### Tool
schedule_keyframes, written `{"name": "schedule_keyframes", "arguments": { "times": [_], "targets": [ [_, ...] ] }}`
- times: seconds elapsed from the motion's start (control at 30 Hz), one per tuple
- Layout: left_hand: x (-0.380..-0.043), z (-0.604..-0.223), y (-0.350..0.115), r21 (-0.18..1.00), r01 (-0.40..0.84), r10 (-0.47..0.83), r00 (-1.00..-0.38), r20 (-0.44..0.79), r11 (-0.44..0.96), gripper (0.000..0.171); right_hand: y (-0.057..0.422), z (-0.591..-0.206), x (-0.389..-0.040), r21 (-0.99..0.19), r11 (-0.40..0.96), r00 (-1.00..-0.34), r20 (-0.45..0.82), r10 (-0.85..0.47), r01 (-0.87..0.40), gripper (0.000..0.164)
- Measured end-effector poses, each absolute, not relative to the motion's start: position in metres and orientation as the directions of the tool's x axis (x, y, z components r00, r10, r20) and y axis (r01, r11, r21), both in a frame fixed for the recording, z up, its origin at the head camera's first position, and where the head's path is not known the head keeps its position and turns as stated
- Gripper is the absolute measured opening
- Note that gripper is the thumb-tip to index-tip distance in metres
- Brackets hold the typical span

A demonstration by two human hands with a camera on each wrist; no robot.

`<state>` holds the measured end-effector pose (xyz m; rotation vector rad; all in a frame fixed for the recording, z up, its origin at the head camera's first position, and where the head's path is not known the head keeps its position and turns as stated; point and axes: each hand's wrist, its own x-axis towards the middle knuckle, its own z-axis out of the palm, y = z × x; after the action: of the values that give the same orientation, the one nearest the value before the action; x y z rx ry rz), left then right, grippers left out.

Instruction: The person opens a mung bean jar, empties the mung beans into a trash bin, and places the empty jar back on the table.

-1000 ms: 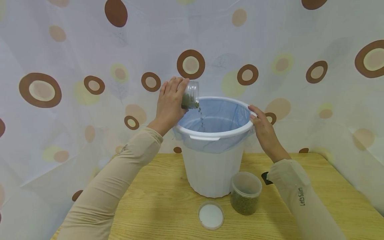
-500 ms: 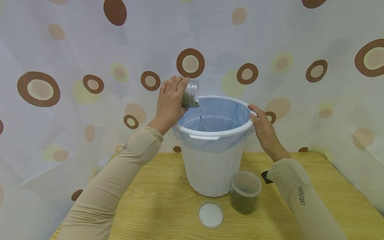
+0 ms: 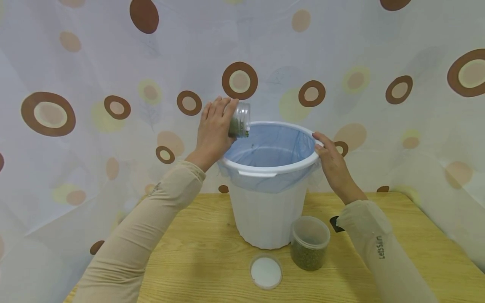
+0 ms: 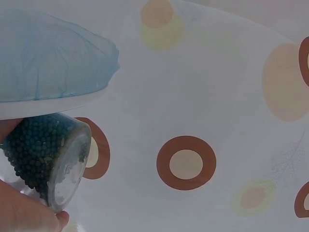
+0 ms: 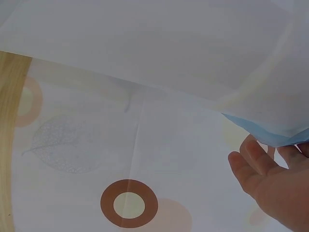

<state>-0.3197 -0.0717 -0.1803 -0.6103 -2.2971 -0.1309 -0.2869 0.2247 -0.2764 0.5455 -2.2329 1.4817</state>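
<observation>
My left hand [image 3: 216, 130] grips a clear ribbed plastic jar [image 3: 242, 111], tipped on its side above the left rim of a white trash bin [image 3: 267, 214]. Small round green beans, like mung beans [image 4: 34, 150], fill part of the jar in the left wrist view, its base facing the camera. A few specks hang in the air below its mouth. A thin blue bag [image 3: 280, 143] lines the bin and folds over its rim. On the bin's right side, my right hand [image 3: 333, 166] holds the rim; the right wrist view shows loosely bent fingers [image 5: 246, 171] outside it.
In front of the bin, a clear tub [image 3: 310, 246] without a lid stands on the wooden table [image 3: 189, 252], holding green beans. A round lid [image 3: 266, 272] with a white middle lies beside it. Behind everything hangs a spotted sheet [image 3: 280, 50].
The stream of beans falling from the jar has thinned to a few specks. Both hands stay nearly where they were, the jar still tipped.
</observation>
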Motion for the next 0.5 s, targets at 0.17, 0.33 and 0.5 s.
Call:
{"name": "schedule_keyframes", "arguments": {
  "times": [0.17,0.33,0.5],
  "targets": [
    [-0.3195,-0.1802,-0.0715,-0.089,0.463,0.39,-0.611,0.689,0.882,0.09,0.2249,-0.2765,-0.2874,-0.767,0.357,-0.838,0.536,-0.1,-0.533,0.056],
    [-0.3195,-0.1805,-0.0716,-0.101,0.458,0.393,-0.607,0.691,0.883,0.089,0.2244,-0.2762,-0.2873,-0.772,0.354,-0.842,0.531,-0.098,-0.528,0.055],
    [-0.3197,-0.1807,-0.0717,-0.115,0.454,0.399,-0.601,0.692,0.884,0.088,0.2244,-0.2762,-0.2868,-0.77,0.361,-0.842,0.531,-0.097,-0.526,0.055]
  ]
}}
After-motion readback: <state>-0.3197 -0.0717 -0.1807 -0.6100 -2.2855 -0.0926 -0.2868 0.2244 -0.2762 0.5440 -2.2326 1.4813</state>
